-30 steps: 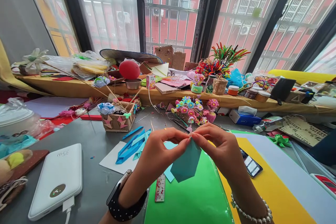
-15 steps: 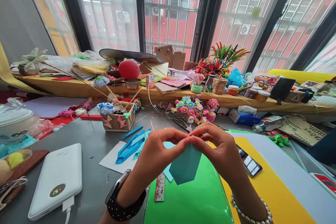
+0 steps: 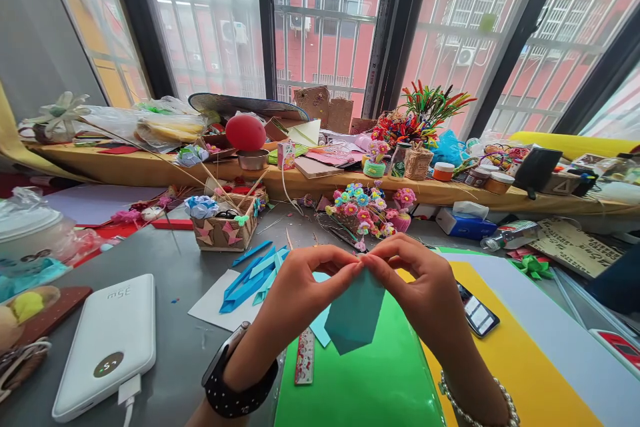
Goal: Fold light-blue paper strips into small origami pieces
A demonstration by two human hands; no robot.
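A teal paper piece with an angular, pointed lower edge (image 3: 355, 323) is held up by two bare hands, and it hangs downward over a glossy green plastic mat (image 3: 370, 390). Its top is grasped by the grip of the left hand (image 3: 313, 280), between thumb and forefinger. The same top is pinched also by the right hand (image 3: 420, 277), and the fingertips of both hands are brought together there, touching or almost touching. A black band with white dots (image 3: 243, 390) is worn on the left wrist, and a silver beaded bracelet (image 3: 483, 403) is worn on the right wrist.

Behind the teal paper piece, a light-blue paper strip (image 3: 321, 330) is partly hidden. Just beside this strip, a small patterned ruler with red decoration (image 3: 305, 360) is placed on the mat. To the left of the hands, several folded blue paper strips (image 3: 240, 293) are laid upon a white paper sheet (image 3: 207, 307), on the grey counter (image 3: 180, 367). Farther left, a white rectangular power bank (image 3: 105, 347) is seen with a cable plugged in. Near the right forearm, a dark smartphone with lit screen (image 3: 479, 312) is laid on a yellow sheet (image 3: 505, 367).
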